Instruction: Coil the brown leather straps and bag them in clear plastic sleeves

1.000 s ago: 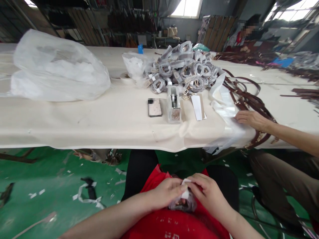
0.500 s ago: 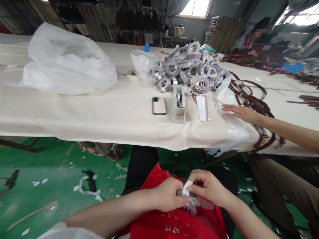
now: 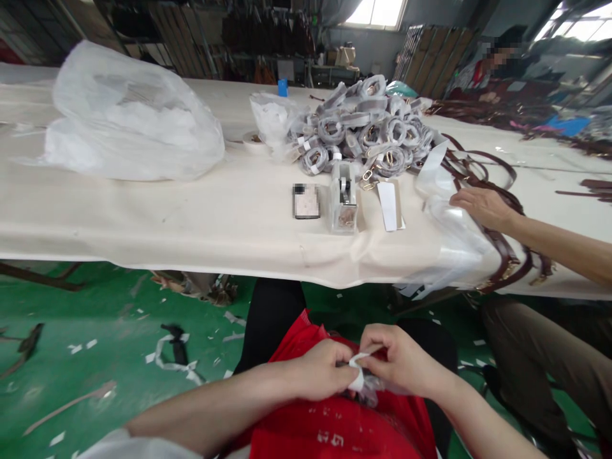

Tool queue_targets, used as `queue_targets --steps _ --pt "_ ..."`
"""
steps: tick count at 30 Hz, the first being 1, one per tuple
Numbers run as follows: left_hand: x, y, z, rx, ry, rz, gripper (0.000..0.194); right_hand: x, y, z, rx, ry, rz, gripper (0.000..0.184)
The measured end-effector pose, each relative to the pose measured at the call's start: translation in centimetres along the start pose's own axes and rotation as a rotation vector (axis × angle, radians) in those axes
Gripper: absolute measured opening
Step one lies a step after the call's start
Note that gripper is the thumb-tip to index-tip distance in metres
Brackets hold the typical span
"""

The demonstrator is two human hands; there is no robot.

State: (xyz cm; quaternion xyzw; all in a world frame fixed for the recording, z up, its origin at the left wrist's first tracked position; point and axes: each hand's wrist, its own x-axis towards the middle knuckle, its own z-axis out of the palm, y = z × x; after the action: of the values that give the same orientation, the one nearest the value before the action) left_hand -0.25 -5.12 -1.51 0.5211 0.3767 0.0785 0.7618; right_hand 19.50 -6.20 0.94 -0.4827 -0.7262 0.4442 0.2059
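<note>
Head cam has both hands low over the red apron [image 3: 306,421], with a small plastic-wrapped bundle [image 3: 368,392] between them. Left hand [image 3: 321,373] has its fingers closed on the bundle, right hand [image 3: 404,362] is pinching the white strip [image 3: 356,375] on it, and those fingers hide a lot of the bundle. Up on the table [image 3: 229,220], the tape dispenser [image 3: 344,197] sits right in front of the big pile of wrapped coils [image 3: 368,127], kinda blocking part of it. White cards [image 3: 389,205] lie beside it, a puffy plastic bag [image 3: 134,121] hogs the left, and another person's hand [image 3: 485,207] is by the brown straps [image 3: 502,245].
</note>
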Motion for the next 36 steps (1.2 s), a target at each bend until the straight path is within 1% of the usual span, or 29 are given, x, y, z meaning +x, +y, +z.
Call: queue_targets --steps 2,4,7,10,13,15,18,22,24,26,28,30,31,33,34,36 --pt "0.6 -0.1 -0.2 -0.077 0.044 -0.011 0.013 0.0 -0.3 0.2 -0.147 0.022 -0.056 0.017" --pt "1.2 -0.3 -0.4 -0.206 0.080 -0.016 0.020 0.1 -0.7 0.3 -0.262 0.020 -0.115 0.019" --pt "1.7 -0.6 -0.8 -0.465 0.125 -0.055 0.027 0.0 -0.9 0.6 -0.297 0.010 -0.163 0.023" --pt "1.7 -0.9 -0.9 -0.621 0.161 -0.089 0.024 -0.4 -0.8 1.1 -0.293 0.019 -0.145 0.028" --pt "1.7 -1.1 -0.8 -0.667 0.228 -0.101 0.024 -0.8 -0.7 1.7 -0.306 0.031 -0.139 0.032" --pt "1.6 -1.2 -0.8 -0.664 0.247 -0.097 0.028 -1.1 -0.7 2.1 -0.324 0.039 -0.149 0.034" --pt "1.7 -1.5 -0.8 -0.675 0.238 -0.109 0.037 -1.5 -0.8 2.6 -0.368 0.076 -0.172 0.037" --pt "1.6 -1.8 -0.8 -0.691 0.256 -0.123 0.040 -2.2 -0.3 3.6 -0.464 0.178 -0.235 0.041" --pt "1.5 -1.5 -0.9 -0.677 0.233 -0.123 0.043 -2.5 0.1 4.2 -0.499 0.199 -0.227 0.042" --pt "1.3 -0.9 -1.3 -0.646 0.193 -0.088 0.048 -2.6 0.4 4.3 -0.496 0.197 -0.200 0.045" --pt "1.2 -0.1 -2.1 -0.595 0.160 -0.006 0.054 -2.1 0.4 3.5 -0.455 0.200 -0.203 0.047" --pt "1.4 0.5 -3.2 -0.516 0.161 0.083 0.057 -0.7 0.2 1.7 -0.413 0.257 -0.248 0.043" --pt "1.6 0.7 -3.9 -0.475 0.182 0.116 0.058 0.3 -0.1 0.4 -0.400 0.317 -0.275 0.039" --pt "2.1 1.0 -5.3 -0.394 0.234 0.143 0.060 3.1 -0.9 -2.5 -0.384 0.481 -0.307 0.030" --pt "2.4 1.2 -6.0 -0.370 0.242 0.167 0.063 4.8 -1.3 -4.0 -0.379 0.569 -0.312 0.027" --pt "2.5 1.6 -7.0 -0.279 0.206 0.177 0.059 8.8 -2.2 -6.8 -0.351 0.709 -0.280 0.024"
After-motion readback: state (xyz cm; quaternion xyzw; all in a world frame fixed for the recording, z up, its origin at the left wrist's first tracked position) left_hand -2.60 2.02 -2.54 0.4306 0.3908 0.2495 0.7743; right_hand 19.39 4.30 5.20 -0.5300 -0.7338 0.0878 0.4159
